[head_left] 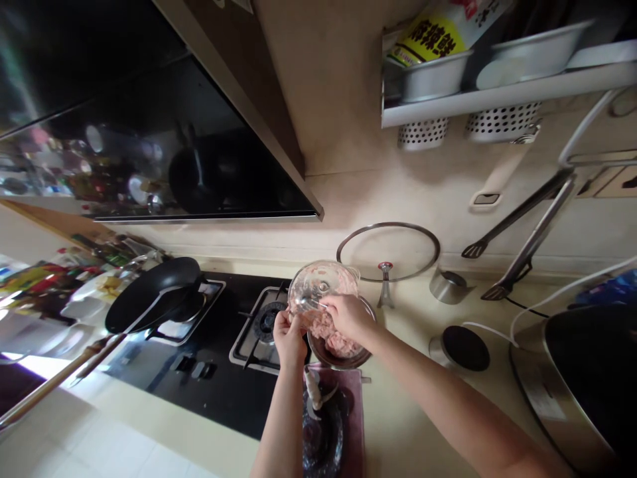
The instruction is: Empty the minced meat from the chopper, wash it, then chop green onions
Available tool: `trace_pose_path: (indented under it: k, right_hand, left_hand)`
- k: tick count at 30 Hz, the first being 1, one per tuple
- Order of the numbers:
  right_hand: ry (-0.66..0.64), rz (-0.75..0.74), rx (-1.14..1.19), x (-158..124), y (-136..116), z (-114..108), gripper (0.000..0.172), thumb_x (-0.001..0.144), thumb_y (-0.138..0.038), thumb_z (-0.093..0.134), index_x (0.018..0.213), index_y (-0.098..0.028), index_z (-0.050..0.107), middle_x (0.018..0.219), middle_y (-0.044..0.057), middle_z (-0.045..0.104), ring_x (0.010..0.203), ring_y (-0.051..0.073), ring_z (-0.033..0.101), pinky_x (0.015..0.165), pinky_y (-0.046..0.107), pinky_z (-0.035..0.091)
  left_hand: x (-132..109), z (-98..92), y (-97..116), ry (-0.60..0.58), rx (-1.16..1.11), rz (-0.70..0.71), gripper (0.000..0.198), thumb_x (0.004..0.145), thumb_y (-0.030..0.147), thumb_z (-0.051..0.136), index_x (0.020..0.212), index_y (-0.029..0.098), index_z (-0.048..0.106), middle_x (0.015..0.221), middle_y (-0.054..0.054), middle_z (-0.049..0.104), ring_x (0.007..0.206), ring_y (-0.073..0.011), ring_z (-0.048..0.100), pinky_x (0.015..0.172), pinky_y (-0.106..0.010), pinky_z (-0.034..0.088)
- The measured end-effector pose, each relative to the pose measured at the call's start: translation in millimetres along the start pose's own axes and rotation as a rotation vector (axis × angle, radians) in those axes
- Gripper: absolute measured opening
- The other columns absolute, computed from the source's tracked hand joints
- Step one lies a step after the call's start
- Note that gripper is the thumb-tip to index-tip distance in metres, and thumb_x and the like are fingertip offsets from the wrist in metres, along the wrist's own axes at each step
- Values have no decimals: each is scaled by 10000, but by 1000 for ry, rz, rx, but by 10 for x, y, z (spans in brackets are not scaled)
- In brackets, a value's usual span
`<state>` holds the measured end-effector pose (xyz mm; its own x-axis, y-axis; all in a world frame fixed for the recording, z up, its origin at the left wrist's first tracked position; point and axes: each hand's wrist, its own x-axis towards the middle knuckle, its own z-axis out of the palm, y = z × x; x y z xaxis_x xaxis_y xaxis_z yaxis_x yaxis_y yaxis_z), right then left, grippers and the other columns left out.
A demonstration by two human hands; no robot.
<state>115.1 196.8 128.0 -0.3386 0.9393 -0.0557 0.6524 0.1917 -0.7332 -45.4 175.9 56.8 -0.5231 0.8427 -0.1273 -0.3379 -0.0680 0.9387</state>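
Note:
My left hand (291, 337) grips the rim of a clear bowl (314, 280), which is tilted on its side with smears of meat on its inner wall. My right hand (346, 315) is closed on a thin metal utensil (314, 303) reaching into the clear bowl; its far end is hard to make out. Right below both hands stands a metal bowl (348, 364) with pink minced meat (338, 342) in it. In front of it, a chopper blade (313, 388) with a pale shaft lies on a dark round part (323, 438), over a purplish board (355, 398).
A gas burner (269, 323) is just left of the bowls, and a black wok (154, 295) with a long-handled ladle sits farther left. Behind stands a glass lid (388, 249). At right are a small metal cup (450, 287), a black-topped canister (465, 348) and a large cooker (572, 385).

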Motion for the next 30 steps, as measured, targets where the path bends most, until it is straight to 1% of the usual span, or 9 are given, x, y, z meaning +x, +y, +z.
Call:
trace_pose_path:
  k: [3,8,13,18,20,22,24,28,30]
  right_hand:
    - [-115,19,-83,-15,56,14,322,834,-148,522,1035,-247,753,1034,52,754,949,196,684,782,242,461]
    - [-11,-29,-33,18,68,-39,338,877,-170,481,1080,-266,733,1047,38,750,957,172,677,794,223,450]
    - [-145,43,-154,-1,137,-46,340,812,-133,551,1043,-281,752,982,53,761,878,200,697,732,244,458]
    - [-9,-92,-63,-51,50,-75,355,903,-203,457,1133,-295,712,1114,25,730,1008,171,662,828,237,447]
    - [-45,-95,-127,-63,17,-72,340,882,-191,482,1096,-287,728,1061,43,740,962,180,671,798,244,449]
    - [-133,-54,-213,-54,28,-76,310,830,-160,532,1010,-279,754,952,54,753,881,194,684,737,252,448]
    - [-161,-1,-250,-15,67,-88,294,801,-144,552,971,-266,758,906,59,751,851,203,686,702,256,442]
    - [74,119,-193,117,90,-51,392,858,-152,471,1183,-248,668,1105,83,711,975,199,655,773,255,451]
    - [144,174,-165,164,53,38,448,865,-126,439,1263,-238,611,1165,92,682,1017,189,637,807,252,453]
  left_hand:
    - [-5,-1,22,0,4,10,427,543,194,745,594,196,321,580,98,412,469,-31,385,455,-160,408]
    - [-11,0,36,-21,1,4,426,552,203,749,591,193,324,608,87,443,504,-42,446,499,-182,458]
    - [-3,-10,50,15,-7,-30,431,523,182,744,595,199,320,547,105,407,459,-42,407,461,-185,441]
    - [12,-10,48,3,-4,-26,417,521,178,736,586,193,325,578,97,409,479,-39,401,457,-175,433]
    - [15,-15,46,-10,2,-5,412,531,174,732,577,190,323,596,92,413,483,-33,384,455,-167,422]
    - [13,-20,50,-23,2,12,409,535,159,727,570,187,321,613,86,422,489,-31,378,456,-162,411]
    - [6,-19,60,-36,-2,18,404,535,146,722,569,186,322,625,81,435,500,-34,388,463,-162,404]
    - [-29,29,81,-46,1,49,382,552,158,705,569,185,324,629,77,434,511,-31,377,482,-154,376]
    - [-48,63,82,-50,8,72,383,558,165,707,568,183,324,633,76,434,526,-32,382,507,-155,380]
